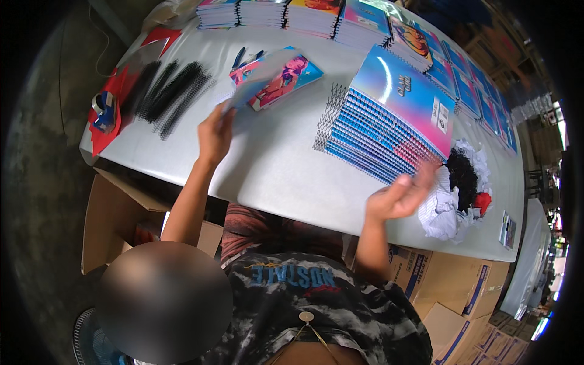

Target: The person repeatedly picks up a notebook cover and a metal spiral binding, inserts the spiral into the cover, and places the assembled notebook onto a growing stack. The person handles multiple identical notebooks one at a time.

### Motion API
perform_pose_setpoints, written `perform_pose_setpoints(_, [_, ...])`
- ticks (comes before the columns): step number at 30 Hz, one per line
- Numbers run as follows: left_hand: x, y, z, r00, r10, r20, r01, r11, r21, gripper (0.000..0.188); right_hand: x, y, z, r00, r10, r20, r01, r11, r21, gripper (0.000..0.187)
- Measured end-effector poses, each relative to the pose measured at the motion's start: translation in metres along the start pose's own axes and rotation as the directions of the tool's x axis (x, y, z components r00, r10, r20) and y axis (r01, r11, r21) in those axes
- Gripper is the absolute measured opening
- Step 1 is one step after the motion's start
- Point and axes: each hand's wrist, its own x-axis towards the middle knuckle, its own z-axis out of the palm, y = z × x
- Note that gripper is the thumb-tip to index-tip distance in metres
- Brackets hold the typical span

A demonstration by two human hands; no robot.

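Note:
My left hand (216, 135) is closed on the edge of a thin clear sheet (245, 104), blurred by motion, above the table. Beneath and beyond the sheet lie printed covers (298, 72) with a pink figure on blue. Behind them rests a pair of dark-handled pliers (242, 59). My right hand (401, 193), smeared a little, has its fingers apart and holds nothing. It is at the near right corner of a tall stack of spiral notebooks (389, 103) with blue and pink covers; whether it touches them I cannot tell.
Black binding coils (176, 94) lie at the left, near a tape dispenser (104, 112) on red sheets (125, 85). Notebook stacks (310, 15) line the table's far edge. Crumpled paper (439, 210) and black scraps (462, 173) sit at the right. Cardboard boxes (453, 280) stand below the table.

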Motion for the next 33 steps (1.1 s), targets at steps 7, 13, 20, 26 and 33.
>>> perform_pose_setpoints(7, [-0.124, 0.014, -0.047, 0.882, 0.345, 0.321, -0.343, 0.937, -0.066, 0.040, -0.067, -0.057, 0.031, -0.165, 0.215, 0.963, -0.725, -0.688, 0.030, 0.058])
perform_pose_setpoints(13, [-0.132, 0.025, -0.057, 0.905, 0.281, 0.320, -0.264, 0.960, -0.097, 0.049, -0.096, -0.056, 0.046, -0.130, 0.520, 0.844, -0.955, -0.294, 0.034, 0.026])
perform_pose_setpoints(20, [-0.082, -0.003, -0.045, 0.865, -0.454, 0.213, 0.500, 0.811, -0.304, 0.073, -0.064, -0.060, 0.053, 0.236, 0.525, 0.817, -0.959, 0.261, 0.109, 0.018])
perform_pose_setpoints(26, [-0.075, 0.061, -0.032, 0.955, -0.260, 0.144, 0.271, 0.561, -0.782, 0.046, -0.019, -0.055, 0.042, 0.378, 0.464, 0.801, -0.900, 0.385, 0.202, 0.018])
perform_pose_setpoints(33, [-0.077, 0.045, -0.027, 0.894, -0.281, 0.349, 0.438, 0.713, -0.548, 0.032, -0.027, -0.031, 0.031, 0.444, 0.355, 0.823, -0.892, 0.262, 0.368, 0.027])
